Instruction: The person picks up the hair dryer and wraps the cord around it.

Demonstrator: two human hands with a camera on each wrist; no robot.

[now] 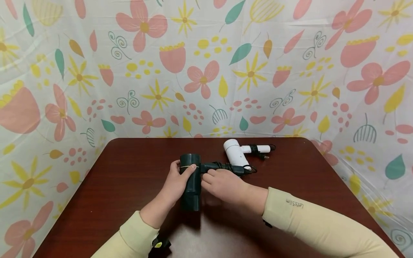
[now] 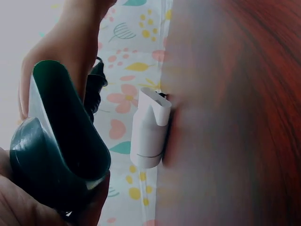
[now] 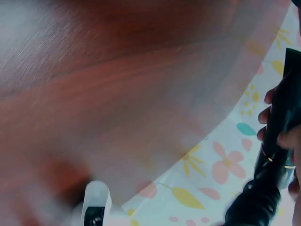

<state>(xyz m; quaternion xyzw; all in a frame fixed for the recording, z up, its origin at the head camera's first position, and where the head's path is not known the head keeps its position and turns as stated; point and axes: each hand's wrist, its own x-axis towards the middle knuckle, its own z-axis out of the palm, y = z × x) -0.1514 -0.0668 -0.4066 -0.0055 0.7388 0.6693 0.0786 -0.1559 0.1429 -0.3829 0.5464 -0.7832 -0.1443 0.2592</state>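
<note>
A dark green hair dryer [image 1: 192, 182] is held above the table, its flat nozzle facing the near side. My left hand [image 1: 175, 181] grips its barrel from the left, thumb across the front by a thin gold band. My right hand [image 1: 224, 184] has curled fingers at the barrel's right side, just below the handle [image 1: 208, 167]; its fingertips are partly hidden. Black cord [image 3: 256, 202] is wound around that handle. From the left wrist, the open nozzle [image 2: 70, 122] fills the near left, with the right hand [image 2: 61, 56] behind it.
A white hair dryer [image 1: 235, 153] lies at the back of the dark red-brown table [image 1: 135, 168], behind the green one's handle. Its handle [image 1: 261, 148] points right, with a black cord and plug. A flowered cloth [image 1: 206, 107] hangs behind the table and along both sides.
</note>
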